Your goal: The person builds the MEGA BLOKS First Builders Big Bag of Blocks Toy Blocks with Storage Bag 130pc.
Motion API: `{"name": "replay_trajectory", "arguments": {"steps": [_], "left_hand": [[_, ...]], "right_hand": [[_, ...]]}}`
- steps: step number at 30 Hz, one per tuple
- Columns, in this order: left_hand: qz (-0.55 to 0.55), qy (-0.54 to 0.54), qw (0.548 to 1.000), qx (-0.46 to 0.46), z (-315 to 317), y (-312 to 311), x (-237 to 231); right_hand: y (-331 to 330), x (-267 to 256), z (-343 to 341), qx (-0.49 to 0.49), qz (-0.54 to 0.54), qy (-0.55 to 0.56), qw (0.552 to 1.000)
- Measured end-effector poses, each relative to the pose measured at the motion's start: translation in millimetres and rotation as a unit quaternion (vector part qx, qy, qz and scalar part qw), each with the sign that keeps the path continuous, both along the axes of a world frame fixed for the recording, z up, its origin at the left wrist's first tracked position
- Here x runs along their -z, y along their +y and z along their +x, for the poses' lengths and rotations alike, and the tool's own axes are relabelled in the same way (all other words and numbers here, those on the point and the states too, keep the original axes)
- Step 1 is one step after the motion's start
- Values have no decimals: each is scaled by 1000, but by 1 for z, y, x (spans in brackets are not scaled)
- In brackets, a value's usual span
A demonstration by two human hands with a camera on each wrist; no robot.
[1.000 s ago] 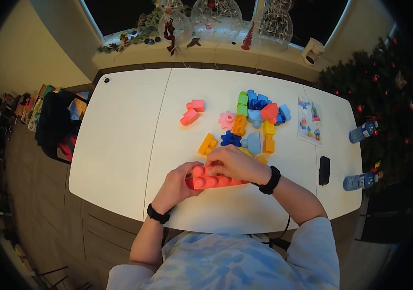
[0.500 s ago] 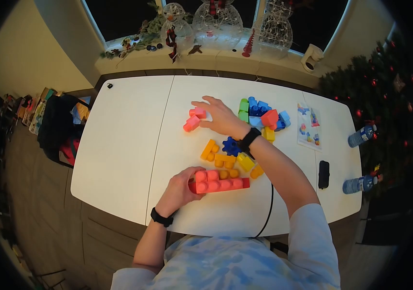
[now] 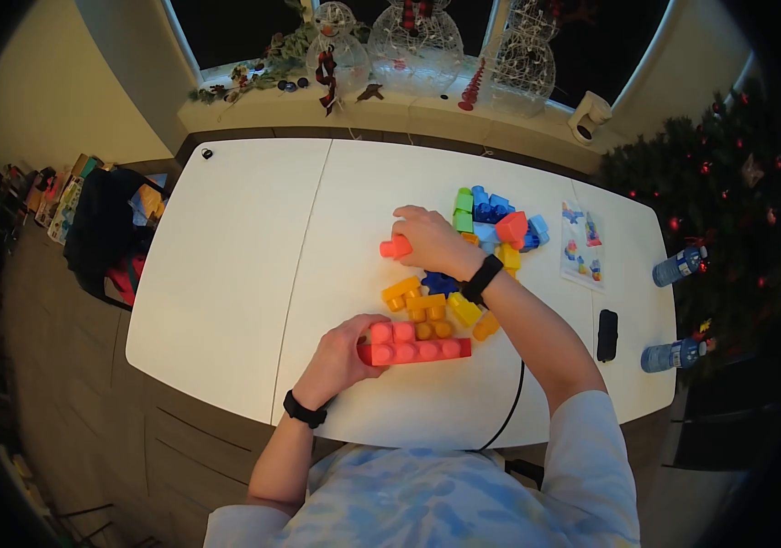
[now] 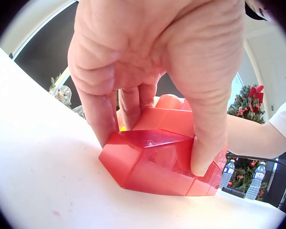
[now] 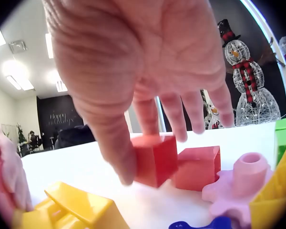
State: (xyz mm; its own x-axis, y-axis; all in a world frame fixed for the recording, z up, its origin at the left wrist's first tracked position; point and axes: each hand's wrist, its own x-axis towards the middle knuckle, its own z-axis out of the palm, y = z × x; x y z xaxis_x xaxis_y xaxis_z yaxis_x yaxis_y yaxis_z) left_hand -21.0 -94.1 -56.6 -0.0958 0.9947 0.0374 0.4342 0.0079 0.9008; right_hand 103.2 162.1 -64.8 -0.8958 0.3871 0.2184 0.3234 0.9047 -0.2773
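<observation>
My left hand [image 3: 340,356] grips the left end of a red block build [image 3: 422,350], thumb on one side and fingers on the other. The build is a long base with studded blocks stacked on it; in the left wrist view its slanted red end [image 4: 159,164] sits low over the tabletop. Farther forward, my right hand [image 3: 436,242] pinches a small red block [image 5: 155,160] between thumb and index finger, its other fingers extended. A second red block [image 5: 199,168] is right beside it, with a pink gear-shaped block [image 5: 240,186] to the right.
Orange blocks [image 3: 427,308], a yellow block [image 3: 464,309] and a dark blue gear block [image 3: 439,283] lie between the hands. Blue blocks [image 3: 493,208] and green blocks [image 3: 463,211] are farther back. A picture sheet [image 3: 582,245], a phone [image 3: 607,335] and water bottles [image 3: 674,355] are at right.
My right hand left the red build, reached forward to the red blocks, then came back toward me and rightward with red block in its fingers. The left hand stays on the build.
</observation>
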Motion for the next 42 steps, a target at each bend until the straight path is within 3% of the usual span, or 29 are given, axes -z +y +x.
{"name": "replay_trajectory", "arguments": {"steps": [4, 6, 10, 13, 15, 21, 24, 30, 37, 39, 40, 42], "left_hand": [[1, -3, 1000, -2, 1, 0, 0], [3, -4, 1000, -3, 1, 0, 2], [-4, -5, 1000, -4, 1, 0, 0], [-3, -12, 1000, 1, 1, 1, 2], [-19, -5, 1000, 6, 1, 2, -2], [0, -10, 1000, 9, 0, 1, 2], [3, -3, 1000, 11, 0, 2, 3], [-7, -7, 1000, 10, -1, 1, 4], [0, 2, 1000, 7, -1, 1, 7], [1, 0, 1000, 6, 0, 1, 4], [2, 0, 1000, 7, 0, 1, 2], [1, 2, 1000, 9, -1, 1, 2]], "right_hand": [[-36, -74, 37, 59, -99, 91, 989], [-57, -91, 57, 88, -256, 97, 958], [-89, -75, 85, 52, -304, 97, 946], [-102, -52, 93, 46, -225, 59, 971], [-106, -44, 95, 40, -351, 54, 934], [-108, -43, 98, 41, -371, 112, 921], [-108, -52, 96, 24, -310, 68, 948], [-105, -43, 94, 23, -289, 52, 956], [-77, -70, 77, -4, -247, -22, 969], [-59, -77, 60, 57, -230, 118, 964], [-47, -74, 50, 57, -229, 118, 965], [-23, -52, 30, 90, -56, 150, 983]]}}
